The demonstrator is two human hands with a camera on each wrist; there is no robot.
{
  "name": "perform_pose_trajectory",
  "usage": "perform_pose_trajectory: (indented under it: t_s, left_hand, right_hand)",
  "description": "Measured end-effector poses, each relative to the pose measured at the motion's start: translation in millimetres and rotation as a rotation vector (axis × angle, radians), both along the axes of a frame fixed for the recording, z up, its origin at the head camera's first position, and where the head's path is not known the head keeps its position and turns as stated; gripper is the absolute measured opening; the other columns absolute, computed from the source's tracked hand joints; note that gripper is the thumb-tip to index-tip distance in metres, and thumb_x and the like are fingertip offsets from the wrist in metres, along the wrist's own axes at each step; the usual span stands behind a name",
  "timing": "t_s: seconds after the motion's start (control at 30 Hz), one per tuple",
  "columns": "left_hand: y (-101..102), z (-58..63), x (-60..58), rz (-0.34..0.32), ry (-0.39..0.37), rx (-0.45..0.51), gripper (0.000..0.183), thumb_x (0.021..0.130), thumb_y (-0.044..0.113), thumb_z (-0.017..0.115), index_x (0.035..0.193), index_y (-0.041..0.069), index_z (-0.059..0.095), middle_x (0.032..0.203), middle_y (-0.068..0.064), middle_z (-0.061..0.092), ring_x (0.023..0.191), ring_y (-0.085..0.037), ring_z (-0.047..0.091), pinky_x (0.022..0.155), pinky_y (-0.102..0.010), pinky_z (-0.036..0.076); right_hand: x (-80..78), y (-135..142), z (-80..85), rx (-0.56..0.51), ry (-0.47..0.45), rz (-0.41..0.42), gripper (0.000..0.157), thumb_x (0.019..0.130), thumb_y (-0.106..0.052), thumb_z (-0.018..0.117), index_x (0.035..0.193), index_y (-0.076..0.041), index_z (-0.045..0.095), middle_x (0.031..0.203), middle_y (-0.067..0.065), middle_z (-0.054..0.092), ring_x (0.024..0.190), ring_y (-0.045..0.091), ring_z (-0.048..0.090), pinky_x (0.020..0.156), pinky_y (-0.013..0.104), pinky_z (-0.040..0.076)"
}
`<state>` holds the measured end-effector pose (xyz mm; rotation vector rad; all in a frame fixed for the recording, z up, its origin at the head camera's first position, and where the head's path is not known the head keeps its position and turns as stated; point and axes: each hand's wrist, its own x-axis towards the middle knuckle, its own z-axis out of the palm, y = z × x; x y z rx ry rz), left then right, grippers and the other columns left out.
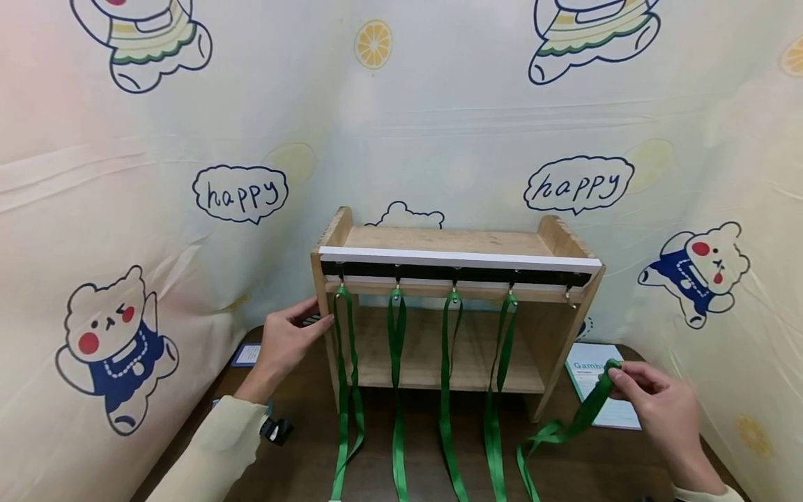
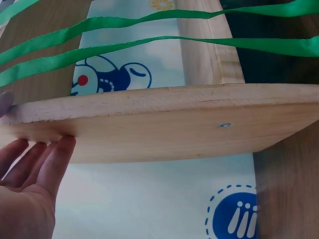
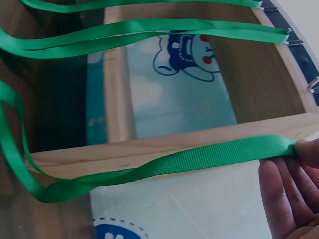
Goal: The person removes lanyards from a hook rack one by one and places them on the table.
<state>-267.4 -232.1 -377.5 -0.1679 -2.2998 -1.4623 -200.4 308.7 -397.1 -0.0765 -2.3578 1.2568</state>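
the left hand (image 1: 285, 341) sits at centre left of the head view, fingers nearly straight and laid flat against the left side panel of the wooden rack (image 1: 452, 240); it grips nothing. in the left wrist view the fingertips (image 2: 62, 144) touch the panel's pale edge. the right hand (image 1: 655, 401), at the lower right, pinches the top end of a loose green lanyard (image 1: 580, 418) between thumb and curled fingers. the two hands are well apart, one on each side of the rack.

the held lanyard runs slantwise, from the pinch at upper right down to the lower left, where it loops on the dark table (image 1: 602, 467) just right of the rack's foot. in the right wrist view its strap crosses the frame almost level.

the rack stands upright at mid frame, open toward the camera. under its top board a black hook strip (image 1: 458, 273) carries four hanging lanyards (image 1: 396, 376), long axes vertical, tails reaching the table. the rightmost hook (image 1: 569, 298) is bare. the lower shelf holds nothing visible. a white card (image 1: 596, 390) lies behind the right hand.
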Motion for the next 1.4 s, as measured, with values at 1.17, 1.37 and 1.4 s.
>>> perform_pose_trajectory:
  t_s: [1.17,1.37,1.4]
  left_hand:
    - [-1,-0.2,1.4,0.0,0.004,-0.023,0.058,0.091,0.031,0.078,0.141,0.007,0.06,0.133,-0.017,0.068,0.119,-0.029,0.066,0.08,-0.014,0.055]
    - [-1,0.1,1.3,-0.007,0.012,-0.016,0.058,0.091,0.031,0.078,0.141,0.007,0.061,0.132,-0.017,0.069,0.119,-0.029,0.066,0.079,-0.015,0.056]
    - [-1,0.1,1.4,-0.009,0.011,-0.016,0.057,0.091,0.03,0.078,0.141,0.007,0.061,0.133,-0.017,0.068,0.119,-0.03,0.066,0.079,-0.014,0.055]
  right_hand:
    - [13.5,-27,-84.4,0.019,-0.523,0.079,0.02,0.095,-0.021,0.07,0.104,-0.004,0.076,0.079,0.001,0.072,0.069,0.013,0.065,0.062,0.027,0.053]
    - [19.5,-36,-102.0,-0.001,-0.525,0.103,0.015,0.091,-0.017,0.074,0.098,-0.003,0.076,0.078,0.002,0.075,0.065,0.015,0.067,0.061,0.026,0.054]
    - [20.3,-37,-105.0,-0.005,-0.525,0.105,0.015,0.091,-0.017,0.074,0.097,-0.003,0.076,0.077,0.002,0.075,0.064,0.015,0.068,0.061,0.026,0.054]
